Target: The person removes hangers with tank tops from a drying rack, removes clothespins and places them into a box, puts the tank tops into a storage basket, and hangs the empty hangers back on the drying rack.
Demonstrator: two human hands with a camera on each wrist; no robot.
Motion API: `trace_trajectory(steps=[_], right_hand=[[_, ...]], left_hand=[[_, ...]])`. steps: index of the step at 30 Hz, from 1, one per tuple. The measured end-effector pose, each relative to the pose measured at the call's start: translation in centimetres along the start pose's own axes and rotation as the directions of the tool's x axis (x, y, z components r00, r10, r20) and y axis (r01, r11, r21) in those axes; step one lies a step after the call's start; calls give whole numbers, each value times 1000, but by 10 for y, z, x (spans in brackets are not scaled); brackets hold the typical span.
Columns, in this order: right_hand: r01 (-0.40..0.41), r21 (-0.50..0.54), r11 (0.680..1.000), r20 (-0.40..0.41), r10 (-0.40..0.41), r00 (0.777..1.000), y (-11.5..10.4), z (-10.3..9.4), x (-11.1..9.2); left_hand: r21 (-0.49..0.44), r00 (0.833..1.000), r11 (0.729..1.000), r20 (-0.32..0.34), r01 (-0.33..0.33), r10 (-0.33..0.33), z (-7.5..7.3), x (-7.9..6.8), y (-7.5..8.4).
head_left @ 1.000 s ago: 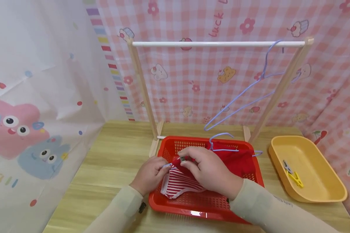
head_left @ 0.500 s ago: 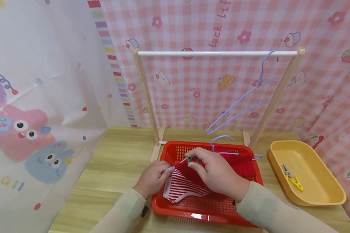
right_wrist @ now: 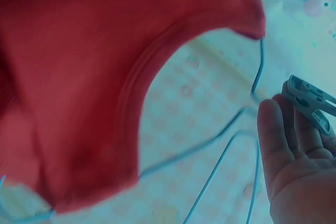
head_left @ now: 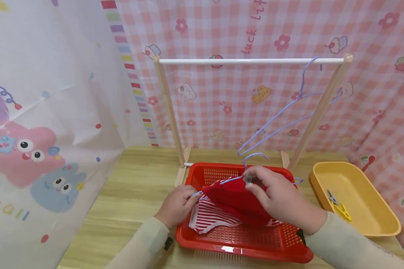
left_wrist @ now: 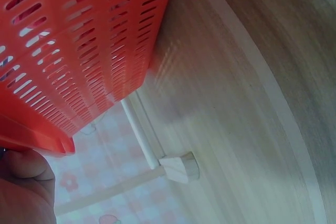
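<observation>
In the head view, a small red sleeveless top (head_left: 235, 198) hangs on a blue wire hanger (head_left: 231, 180) over the basket. My left hand (head_left: 176, 205) pinches the hanger's left end beside the top's corner. Near the hook, my right hand (head_left: 279, 196) holds a grey clothespin (head_left: 248, 179) between thumb and fingertips. The right wrist view shows this clothespin (right_wrist: 310, 103) apart from the cloth, beside the bare wire at the neckline. A red-and-white striped garment (head_left: 212, 216) lies below, partly covered by the red top. Only part of the left hand (left_wrist: 26, 182) shows in the left wrist view.
The red perforated basket (head_left: 227, 249) stands on the wooden table (head_left: 121, 209). Behind it rises a drying rack (head_left: 249, 61) with another blue hanger (head_left: 272, 125). At right, a yellow tray (head_left: 367, 201) holds a grey clothespin (head_left: 332, 197) and a yellow clothespin (head_left: 341, 211).
My right hand has moved right along the hanger with the clothespin, from the left shoulder to near the hook. More of the red top shows. My left hand stays at the hanger's end.
</observation>
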State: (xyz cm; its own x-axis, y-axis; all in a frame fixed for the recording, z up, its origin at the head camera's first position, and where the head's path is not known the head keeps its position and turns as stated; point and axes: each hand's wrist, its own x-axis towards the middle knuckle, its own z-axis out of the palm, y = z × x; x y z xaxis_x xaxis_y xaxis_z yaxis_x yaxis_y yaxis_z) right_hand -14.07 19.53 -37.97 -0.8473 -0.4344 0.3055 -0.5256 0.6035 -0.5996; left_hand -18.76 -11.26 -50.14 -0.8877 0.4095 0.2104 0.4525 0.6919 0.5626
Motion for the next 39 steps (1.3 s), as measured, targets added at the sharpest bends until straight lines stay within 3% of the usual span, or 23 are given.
trace_trajectory(steps=[10, 19, 24, 27, 39], right_hand=[[-156, -106, 982, 18, 159, 987, 35, -49, -28], [-283, -335, 899, -73, 275, 959, 113, -85, -54], [-415, -347, 841, -3, 441, 897, 165, -103, -70], [-439, -374, 817, 30, 484, 875, 188, -110, -82], [-468, -485, 739, 131, 591, 796, 237, -108, -106]], left_hand=[[22, 1000, 1000, -14, -8, 8, -4, 2, -1], [25, 998, 998, -31, -61, 62, -6, 1, -2], [27, 998, 998, -29, -59, 60, -6, 2, -2], [28, 998, 998, -29, -58, 59, -6, 2, -1], [16, 997, 997, -36, -71, 71, -3, 1, -1]])
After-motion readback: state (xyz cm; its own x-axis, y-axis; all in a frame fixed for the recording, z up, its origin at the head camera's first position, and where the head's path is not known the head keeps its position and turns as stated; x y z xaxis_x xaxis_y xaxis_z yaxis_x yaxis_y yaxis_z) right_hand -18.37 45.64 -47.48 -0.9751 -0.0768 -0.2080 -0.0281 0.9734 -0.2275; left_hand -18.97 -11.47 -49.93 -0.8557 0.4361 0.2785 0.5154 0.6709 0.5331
